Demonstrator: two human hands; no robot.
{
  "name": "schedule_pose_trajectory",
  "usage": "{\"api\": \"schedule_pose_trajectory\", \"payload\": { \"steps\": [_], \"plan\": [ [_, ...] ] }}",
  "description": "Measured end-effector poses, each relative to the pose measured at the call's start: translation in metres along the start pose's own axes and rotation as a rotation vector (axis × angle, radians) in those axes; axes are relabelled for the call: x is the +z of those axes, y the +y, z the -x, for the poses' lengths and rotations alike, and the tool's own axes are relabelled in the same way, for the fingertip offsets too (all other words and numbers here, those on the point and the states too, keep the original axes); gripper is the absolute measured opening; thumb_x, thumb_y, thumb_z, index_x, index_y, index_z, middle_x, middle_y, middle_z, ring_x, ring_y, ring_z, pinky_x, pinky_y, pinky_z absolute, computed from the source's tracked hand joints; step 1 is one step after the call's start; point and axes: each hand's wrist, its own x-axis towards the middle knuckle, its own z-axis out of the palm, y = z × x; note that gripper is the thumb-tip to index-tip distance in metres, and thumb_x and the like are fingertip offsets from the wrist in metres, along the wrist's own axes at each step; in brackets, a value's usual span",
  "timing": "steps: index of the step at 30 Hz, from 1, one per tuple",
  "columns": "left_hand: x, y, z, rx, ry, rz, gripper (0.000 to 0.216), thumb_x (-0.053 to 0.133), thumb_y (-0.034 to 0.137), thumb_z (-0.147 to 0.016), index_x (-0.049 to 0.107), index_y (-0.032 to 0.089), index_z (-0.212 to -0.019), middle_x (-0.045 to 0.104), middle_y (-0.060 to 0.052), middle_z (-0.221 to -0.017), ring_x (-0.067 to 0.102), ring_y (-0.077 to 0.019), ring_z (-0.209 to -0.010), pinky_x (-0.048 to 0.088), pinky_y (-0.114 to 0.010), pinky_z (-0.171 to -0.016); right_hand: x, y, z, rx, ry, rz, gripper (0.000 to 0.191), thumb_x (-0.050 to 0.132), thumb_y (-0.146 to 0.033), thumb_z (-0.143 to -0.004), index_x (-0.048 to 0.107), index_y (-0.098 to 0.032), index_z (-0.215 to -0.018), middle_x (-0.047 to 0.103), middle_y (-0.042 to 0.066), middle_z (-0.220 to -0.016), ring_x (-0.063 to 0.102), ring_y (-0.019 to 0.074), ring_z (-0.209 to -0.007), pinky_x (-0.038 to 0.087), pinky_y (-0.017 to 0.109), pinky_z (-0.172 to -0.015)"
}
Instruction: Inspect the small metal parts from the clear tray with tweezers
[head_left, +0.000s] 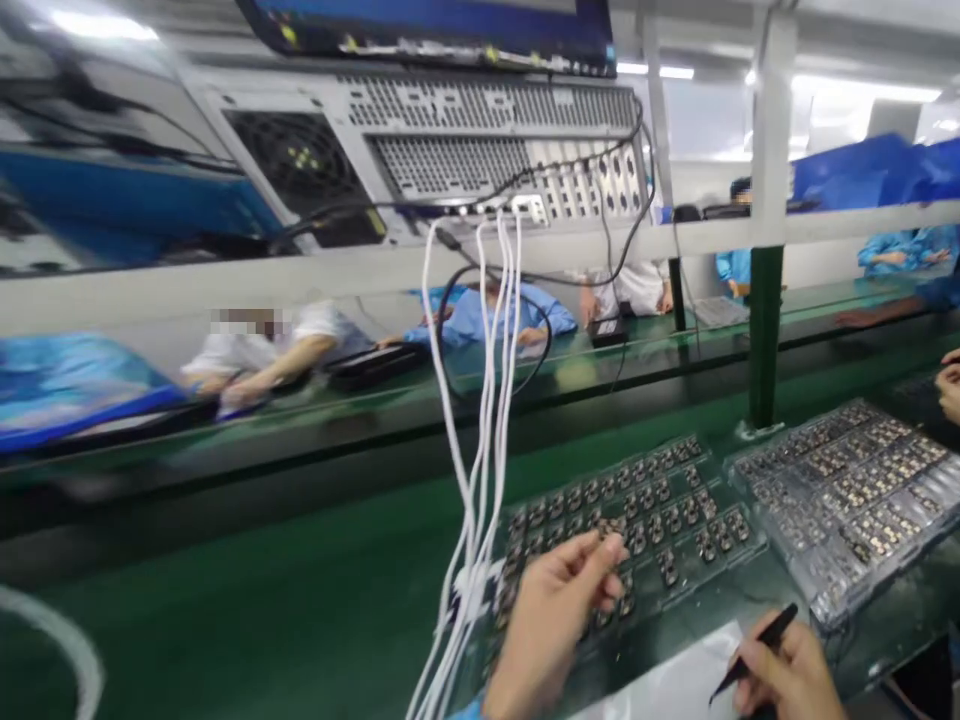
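Note:
My left hand (559, 610) is over a clear tray (720, 572) of small dark electronic parts (667, 565). Its thumb and fingers are pinched together; a part shows right at the fingertips, but whether it is held or lies in the tray behind them I cannot tell. At the lower right, my right hand (791, 670) grips black tweezers (772, 630), their fine tip pointing down and left over a white sheet (667, 690). The sheet lies in front of the tray, partly cut off by the frame's bottom edge.
A second tray (862, 500) filled with small parts stands to the right, with another person's hand (951, 385) beyond it. White cables (491, 400) hang from a computer case (465, 160) onto the green bench left of my left hand. A post (765, 330) rises behind the trays.

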Motion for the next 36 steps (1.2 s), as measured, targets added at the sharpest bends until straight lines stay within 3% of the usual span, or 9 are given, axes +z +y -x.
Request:
{"api": "schedule_pose_trajectory", "payload": {
  "steps": [3,6,11,22,36],
  "plan": [
    [0.011,-0.035,0.045,-0.234,-0.091,0.152,0.037,0.076,0.045,-0.058,0.064,0.011,-0.068,0.063,-0.005,-0.063,0.051,-0.008,-0.047,0.04,-0.017,-0.043,0.002,-0.018,0.013,0.034,0.016,0.027,0.029,0.08,-0.039,-0.059,0.062,-0.017,-0.064,0.066,0.001,-0.053,0.06,0.0142,-0.042,0.048,0.021,-0.042],
    [0.02,-0.071,0.068,-0.411,-0.159,0.275,0.038,0.081,0.038,-0.052,0.065,0.01,-0.073,0.062,-0.005,-0.063,0.055,-0.0101,-0.049,0.043,-0.018,-0.044,0.003,-0.026,0.011,0.057,0.027,0.038,0.029,0.082,-0.034,-0.058,0.063,-0.015,-0.067,0.069,0.003,-0.06,0.062,0.0153,-0.046,0.052,0.023,-0.045],
    [0.025,-0.104,0.074,-0.455,-0.19,0.278,0.042,0.081,0.037,-0.052,0.067,0.008,-0.08,0.063,-0.006,-0.065,0.058,-0.0112,-0.051,0.045,-0.017,-0.044,0.016,-0.02,0.007,0.052,-0.004,0.103,0.029,0.081,-0.035,-0.061,0.061,-0.016,-0.071,0.07,0.003,-0.063,0.063,0.0167,-0.046,0.054,0.025,-0.045],
    [0.026,-0.108,0.073,-0.457,-0.231,0.222,0.026,0.062,0.028,-0.06,0.065,0.008,-0.077,0.067,-0.01,-0.077,0.061,-0.0117,-0.05,0.044,-0.016,-0.041,0.022,-0.012,-0.001,0.028,-0.068,0.327,0.029,0.077,-0.038,-0.066,0.062,-0.014,-0.075,0.069,0.004,-0.055,0.064,0.018,-0.048,0.054,0.026,-0.049],
    [0.026,-0.112,0.075,-0.437,-0.255,0.196,0.026,0.064,0.029,-0.064,0.065,0.009,-0.08,0.066,-0.009,-0.079,0.062,-0.0124,-0.054,0.045,-0.017,-0.045,0.026,-0.017,0.002,-0.002,-0.133,0.469,0.027,0.071,-0.041,-0.072,0.063,-0.015,-0.073,0.068,0.005,-0.055,0.063,0.0177,-0.049,0.054,0.027,-0.051]
  ]
}}
